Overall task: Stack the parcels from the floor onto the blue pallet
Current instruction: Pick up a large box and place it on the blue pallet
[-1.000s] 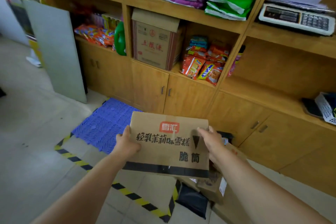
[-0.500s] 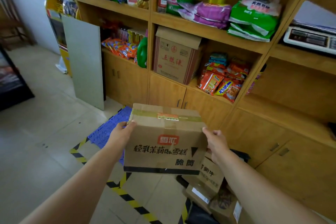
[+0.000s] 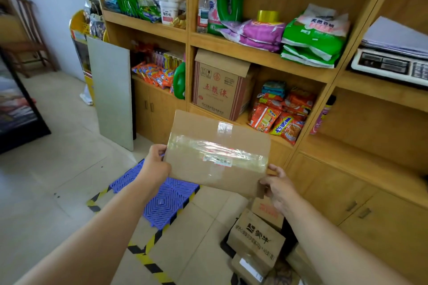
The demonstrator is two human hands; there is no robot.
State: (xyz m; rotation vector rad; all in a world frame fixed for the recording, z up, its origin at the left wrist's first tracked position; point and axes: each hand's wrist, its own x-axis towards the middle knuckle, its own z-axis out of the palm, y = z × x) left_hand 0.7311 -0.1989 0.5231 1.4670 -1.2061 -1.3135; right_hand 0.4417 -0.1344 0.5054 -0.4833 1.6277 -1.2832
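Cardboard parcel [image 3: 217, 152] now tilted taped-top-up, higher than before, both hands [image 3: 154, 164] [image 3: 279, 188] still gripping its ends.

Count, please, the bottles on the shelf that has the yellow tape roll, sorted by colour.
Green detergent bottles: 2
Clear water bottle: 1
Total: 3

shelf carton [image 3: 218, 90]: 五粮液 | floor parcel [image 3: 257, 238]: 蒙牛 | green bag [image 3: 317, 37]: 天然
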